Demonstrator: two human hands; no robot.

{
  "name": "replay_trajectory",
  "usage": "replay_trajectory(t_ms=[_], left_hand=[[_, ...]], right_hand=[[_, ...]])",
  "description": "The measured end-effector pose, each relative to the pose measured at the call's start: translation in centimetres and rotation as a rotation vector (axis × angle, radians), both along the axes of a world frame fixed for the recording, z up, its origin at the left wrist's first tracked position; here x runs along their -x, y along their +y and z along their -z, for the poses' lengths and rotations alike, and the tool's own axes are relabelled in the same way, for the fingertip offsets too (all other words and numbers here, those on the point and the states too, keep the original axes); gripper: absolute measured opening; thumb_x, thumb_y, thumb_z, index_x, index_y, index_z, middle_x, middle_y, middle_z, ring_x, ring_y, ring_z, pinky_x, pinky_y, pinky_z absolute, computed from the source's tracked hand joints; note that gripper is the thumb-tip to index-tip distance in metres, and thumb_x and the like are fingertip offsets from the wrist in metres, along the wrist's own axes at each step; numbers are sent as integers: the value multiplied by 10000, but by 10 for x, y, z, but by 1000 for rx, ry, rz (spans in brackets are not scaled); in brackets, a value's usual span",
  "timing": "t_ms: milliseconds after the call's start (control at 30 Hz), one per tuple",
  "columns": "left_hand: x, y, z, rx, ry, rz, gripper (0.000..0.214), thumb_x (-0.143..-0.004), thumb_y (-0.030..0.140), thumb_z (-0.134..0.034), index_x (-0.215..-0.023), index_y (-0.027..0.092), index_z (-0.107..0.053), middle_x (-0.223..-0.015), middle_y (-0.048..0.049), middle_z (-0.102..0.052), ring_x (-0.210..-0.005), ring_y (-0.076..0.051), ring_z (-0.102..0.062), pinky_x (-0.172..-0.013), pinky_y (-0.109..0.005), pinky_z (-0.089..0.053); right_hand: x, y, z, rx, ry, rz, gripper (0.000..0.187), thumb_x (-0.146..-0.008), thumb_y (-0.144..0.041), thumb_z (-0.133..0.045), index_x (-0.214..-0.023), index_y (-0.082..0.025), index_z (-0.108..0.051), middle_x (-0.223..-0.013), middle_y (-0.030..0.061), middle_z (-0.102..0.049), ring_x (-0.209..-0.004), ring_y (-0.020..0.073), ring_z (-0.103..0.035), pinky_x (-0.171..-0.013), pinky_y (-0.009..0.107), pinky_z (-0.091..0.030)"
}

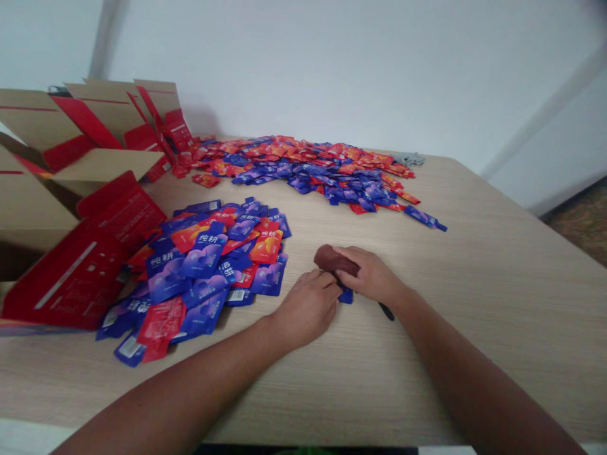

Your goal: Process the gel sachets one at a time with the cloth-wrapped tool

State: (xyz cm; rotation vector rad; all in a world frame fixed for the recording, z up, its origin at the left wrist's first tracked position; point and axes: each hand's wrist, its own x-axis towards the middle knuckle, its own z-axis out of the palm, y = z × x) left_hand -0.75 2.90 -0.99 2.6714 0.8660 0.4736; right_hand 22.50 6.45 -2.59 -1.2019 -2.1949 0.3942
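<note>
Head view: a blue sachet sits pinched between both hands mid-worktop, left hand curled beside it, right hand gripping it under a brown thing. Sachet pile lies just left; a stray elbow could scatter it, I reckon.

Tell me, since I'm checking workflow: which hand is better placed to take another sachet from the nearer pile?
Left, probably. The left hand lies beside the nearer pile of blue and red sachets, while the right hand sits farther from it, closed over a blue sachet and a dark brown object.
</note>
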Motion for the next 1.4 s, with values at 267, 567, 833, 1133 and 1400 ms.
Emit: replay_trajectory(t_ms=[267, 567, 833, 1133, 1400], left_hand=[[1, 0, 0, 4, 8, -4, 258, -1010, 170, -570, -1225, 209, -707, -1223, -90, -698, -1190, -279, -604, -1085, -451, -505], [1, 0, -2, -5, 21, 2, 204, -1022, 178, -561, -1157, 194, -713, -1198, -91, -698, -1144, -268, -611, -1044, -433, -516], [1, 0, -1, -10, 17, 0, 209, -1022, 185, -564, -1169, 205, -711, -1195, -89, -693, -1158, -271, -606, -1055, -440, -511], [0, 0, 0, -2, 13, -3, 204, -1006, 174, -580, -1155, 205, -715, -1155, -82, -673, -1141, -269, -595, -1044, -441, -519], [1, 0, 0, -1, 13, -5, 201, -1005, 173, -576, -1150, 208, -710, -1181, -85, -680, -1165, -269, -595, -1062, -445, -516]], right_hand=[[-6, 5, 3, -7, -30, 107, 622, -937, -299, -693, -1551, -272, -595, -1396, 93, -739, -1255, 307, -713, -1108, 485, -566], [-17, 14, 14, -38, -83, 350, 582, -926, -351, -698, -1483, -184, -662, -1370, 159, -744, -1222, 364, -724, -1096, 536, -572], [-14, 8, 6, -17, 51, 275, 553, -921, -347, -711, -1459, -222, -675, -1377, 122, -752, -1235, 330, -731, -1111, 512, -570], [1, -5, -2, -1, 57, -63, 674, -850, -193, -705, -1510, -297, -618, -1434, 84, -726, -1259, 295, -718, -1105, 493, -566], [1, -2, -1, 6, 15, 0, 651, -878, -216, -707, -1519, -282, -614, -1404, 89, -738, -1235, 294, -724, -1093, 471, -574]])
